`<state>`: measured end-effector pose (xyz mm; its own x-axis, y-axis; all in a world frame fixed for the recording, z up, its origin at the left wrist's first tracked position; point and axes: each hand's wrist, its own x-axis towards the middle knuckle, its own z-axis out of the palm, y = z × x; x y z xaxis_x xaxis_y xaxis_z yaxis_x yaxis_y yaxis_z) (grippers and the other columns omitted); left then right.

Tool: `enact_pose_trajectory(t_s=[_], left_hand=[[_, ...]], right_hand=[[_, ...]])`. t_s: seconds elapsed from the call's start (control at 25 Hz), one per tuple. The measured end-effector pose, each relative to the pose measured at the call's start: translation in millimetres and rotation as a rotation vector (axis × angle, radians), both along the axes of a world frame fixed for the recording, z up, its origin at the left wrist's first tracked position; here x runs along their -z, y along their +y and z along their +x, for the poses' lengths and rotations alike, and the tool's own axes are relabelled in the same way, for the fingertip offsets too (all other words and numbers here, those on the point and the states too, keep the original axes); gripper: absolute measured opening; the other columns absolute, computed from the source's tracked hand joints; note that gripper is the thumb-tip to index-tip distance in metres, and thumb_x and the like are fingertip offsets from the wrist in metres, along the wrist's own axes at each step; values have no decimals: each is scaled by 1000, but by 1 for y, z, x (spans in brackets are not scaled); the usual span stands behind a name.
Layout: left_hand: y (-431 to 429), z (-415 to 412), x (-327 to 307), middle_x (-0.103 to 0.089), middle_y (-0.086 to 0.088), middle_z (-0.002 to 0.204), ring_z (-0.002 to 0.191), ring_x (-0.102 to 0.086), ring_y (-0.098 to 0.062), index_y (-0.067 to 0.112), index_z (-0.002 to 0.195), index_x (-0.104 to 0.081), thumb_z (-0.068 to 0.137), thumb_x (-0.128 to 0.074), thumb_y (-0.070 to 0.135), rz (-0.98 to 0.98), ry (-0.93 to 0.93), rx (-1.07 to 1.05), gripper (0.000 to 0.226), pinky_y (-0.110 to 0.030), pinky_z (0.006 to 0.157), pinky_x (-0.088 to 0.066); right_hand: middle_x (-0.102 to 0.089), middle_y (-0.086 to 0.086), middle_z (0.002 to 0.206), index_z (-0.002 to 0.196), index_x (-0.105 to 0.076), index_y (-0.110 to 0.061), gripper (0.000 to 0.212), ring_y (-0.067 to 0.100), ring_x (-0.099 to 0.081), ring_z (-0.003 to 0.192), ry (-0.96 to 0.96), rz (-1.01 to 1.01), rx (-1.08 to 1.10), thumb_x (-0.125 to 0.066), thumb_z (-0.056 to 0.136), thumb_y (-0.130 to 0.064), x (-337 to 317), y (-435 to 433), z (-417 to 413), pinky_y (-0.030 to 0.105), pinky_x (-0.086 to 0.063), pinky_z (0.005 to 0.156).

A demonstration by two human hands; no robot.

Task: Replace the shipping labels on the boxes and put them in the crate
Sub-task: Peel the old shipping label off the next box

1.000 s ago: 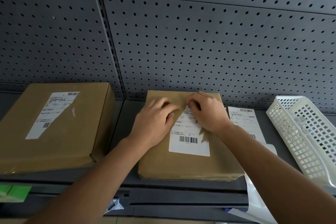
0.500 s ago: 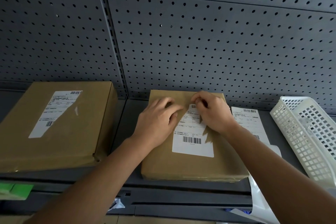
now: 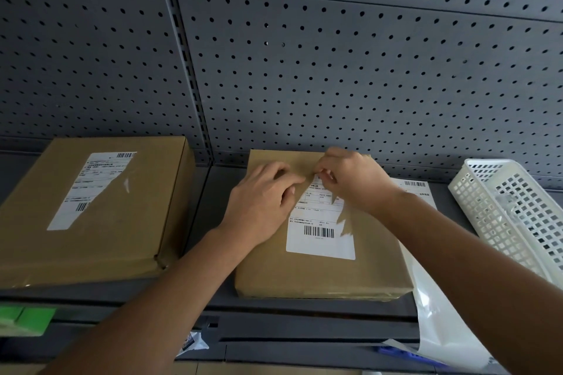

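A flat brown box (image 3: 316,274) lies on the grey shelf in the middle. Its white shipping label (image 3: 320,234) is torn along the right and top. My left hand (image 3: 262,201) rests flat on the box beside the label's upper left. My right hand (image 3: 353,179) pinches the label's torn top edge between thumb and fingers. A second, larger brown box (image 3: 115,222) with a partly torn label (image 3: 88,189) lies to the left. The white plastic crate (image 3: 515,216) leans at the right.
A sheet with a fresh label (image 3: 417,189) and glossy backing paper (image 3: 438,313) lies between the middle box and the crate, hanging over the shelf's front edge (image 3: 304,307). A pegboard wall (image 3: 304,70) closes the back. Green items (image 3: 21,320) sit below left.
My right hand has shifted slightly toward the back of the box while it picks at the label's top edge. My left hand stays pressed on the box.
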<state>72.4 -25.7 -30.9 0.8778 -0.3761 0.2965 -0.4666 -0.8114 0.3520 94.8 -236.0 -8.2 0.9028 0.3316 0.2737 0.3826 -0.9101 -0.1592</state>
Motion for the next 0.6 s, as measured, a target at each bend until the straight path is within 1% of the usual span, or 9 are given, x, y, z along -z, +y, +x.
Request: enact_pose_trajectory(t_s=[0.08,0.16,0.2,0.24,0.32,0.36,0.48,0.52,0.6], left_hand=[[-1,0,0,-52,15,131,121,-47,-6,37,125,-63,101,-47,33,22,6,-5,29,-24,79,-38],[-2,0,-1,-50,16,132,123,-46,-6,38,125,-62,102,-45,33,35,9,-12,29,-24,79,-38],[-2,-1,-1,-50,17,132,123,-46,-5,38,124,-62,102,-45,33,33,12,-13,29,-25,78,-38],[-2,-2,-1,-50,17,131,123,-45,-5,38,124,-62,102,-45,33,29,16,-12,28,-25,78,-39],[-1,-3,-1,-51,17,130,121,-46,-5,38,125,-62,101,-46,32,13,15,-9,29,-25,76,-40],[-1,-3,-2,-51,17,129,120,-47,-4,38,125,-62,101,-47,32,4,14,-10,29,-26,76,-41],[-1,-1,-3,-51,16,130,120,-46,-4,37,126,-63,101,-48,32,2,23,-12,30,-26,77,-38],[-1,-1,-2,-51,16,131,121,-46,-4,37,126,-63,101,-48,32,5,25,-13,30,-25,77,-37],[-1,-1,-2,-51,16,130,120,-46,-5,37,126,-63,101,-48,32,8,16,-13,30,-25,77,-37]], right_hand=[[-63,1,90,91,-72,-13,11,22,-57,61,-27,-145,-51,-61,89,-13,-6,4,4,33,-52,54],[-61,4,86,87,-70,-8,9,19,-45,58,-65,-214,-110,-61,87,-11,-9,6,7,28,-40,49],[-60,4,86,88,-69,-8,9,18,-44,60,-39,-231,-115,-60,88,-12,-10,6,8,28,-39,50],[-60,3,90,91,-67,-10,10,18,-47,64,-2,-227,-107,-58,89,-13,-11,4,8,30,-42,53],[-59,-1,94,93,-66,-14,10,18,-56,73,98,-134,-66,-57,89,-13,-10,-1,6,36,-53,63],[-59,-3,92,90,-65,-15,9,18,-59,74,121,-58,-51,-58,87,-11,-9,-3,4,39,-55,66],[-59,-4,88,89,-66,-13,9,16,-61,73,98,157,-43,-61,86,-5,-4,-9,0,41,-56,68],[-57,-5,91,93,-66,-12,10,15,-61,74,95,179,-46,-62,87,-6,-4,-10,0,39,-56,69],[-54,-6,98,105,-67,-15,18,14,-60,76,103,127,-47,-66,88,-12,-2,-10,1,34,-53,69]])
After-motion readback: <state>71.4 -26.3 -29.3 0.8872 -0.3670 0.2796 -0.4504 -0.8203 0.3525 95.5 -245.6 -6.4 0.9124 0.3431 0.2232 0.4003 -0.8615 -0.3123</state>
